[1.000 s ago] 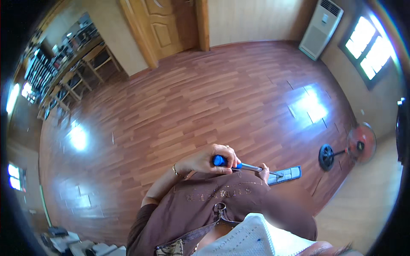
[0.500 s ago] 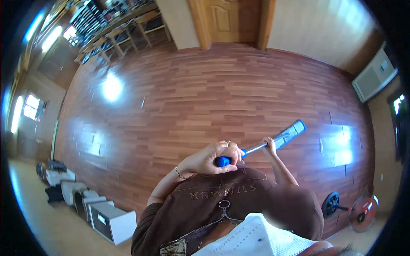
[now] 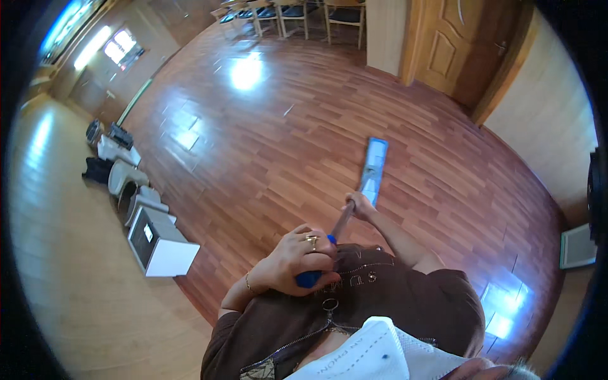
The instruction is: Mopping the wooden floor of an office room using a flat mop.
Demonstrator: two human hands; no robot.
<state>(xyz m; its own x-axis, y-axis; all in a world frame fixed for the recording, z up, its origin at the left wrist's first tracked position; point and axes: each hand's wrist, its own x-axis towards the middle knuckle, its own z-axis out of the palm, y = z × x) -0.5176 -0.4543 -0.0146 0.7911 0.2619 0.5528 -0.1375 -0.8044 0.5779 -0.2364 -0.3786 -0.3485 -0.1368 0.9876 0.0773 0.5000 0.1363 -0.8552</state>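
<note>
A flat mop (image 3: 375, 166) with a long, light-blue head rests on the wood-plank floor (image 3: 278, 152), ahead and a little right of my body. Close to my chest, my left hand (image 3: 303, 259) is wrapped round the blue grip at the top of the handle; a ring and a bracelet show on it. Lower on the pole, just short of the mop head, my right hand (image 3: 361, 206) is closed round the shaft. The shaft slants forward between the two hands. Part of the mop head is hidden behind my right hand.
White and dark boxy items and bins (image 3: 152, 215) line the left wall. Several chairs (image 3: 278, 16) stand at the back, left of a wooden door (image 3: 465, 50). A white appliance (image 3: 577, 247) stands at the far right.
My view has turned to the left. The mop head has swung from the right to nearly straight ahead, with both hands still on the handle. The weights at lower right have left the view.
</note>
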